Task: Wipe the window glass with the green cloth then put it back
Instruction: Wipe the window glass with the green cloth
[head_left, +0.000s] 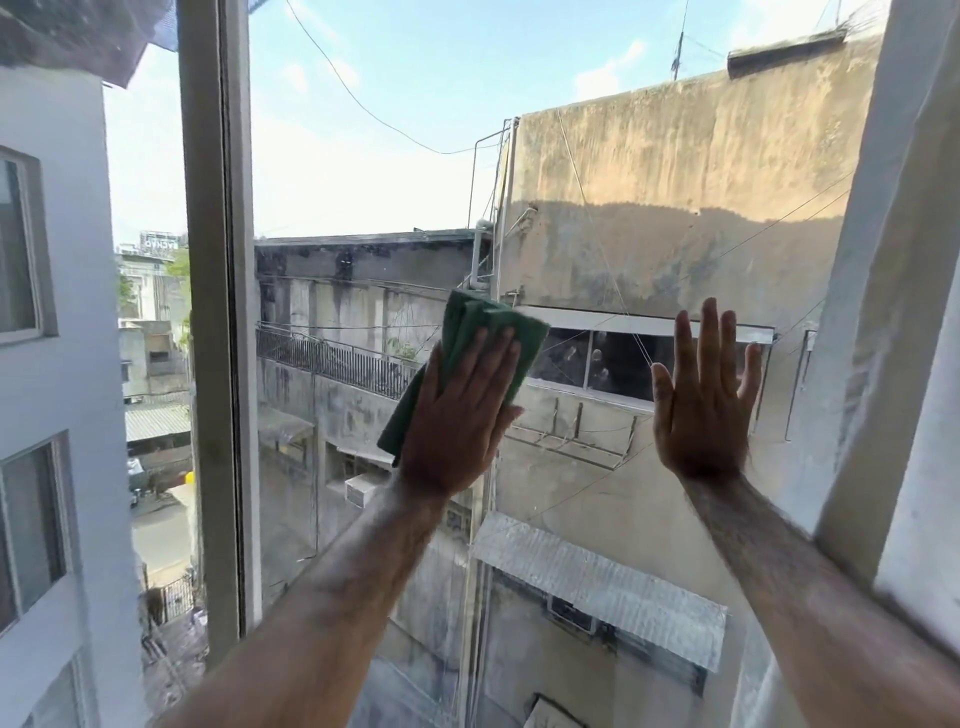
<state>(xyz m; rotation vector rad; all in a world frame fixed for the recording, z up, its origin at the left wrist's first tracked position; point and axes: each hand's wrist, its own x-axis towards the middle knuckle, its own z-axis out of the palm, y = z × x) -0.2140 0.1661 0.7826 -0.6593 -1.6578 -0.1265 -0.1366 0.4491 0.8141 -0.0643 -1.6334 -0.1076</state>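
Both of my arms reach up to the window pane. My left hand, fingers straight, presses a folded green cloth flat against the glass at the centre of the frame. My right hand is spread and released, palm toward the pane at centre right, just beside the white frame.

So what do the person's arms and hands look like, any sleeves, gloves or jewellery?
The left forearm and right forearm are bare and hairy, with no sleeves in view. The left hand and right hand wear no gloves, and no rings, watch or bracelets show.
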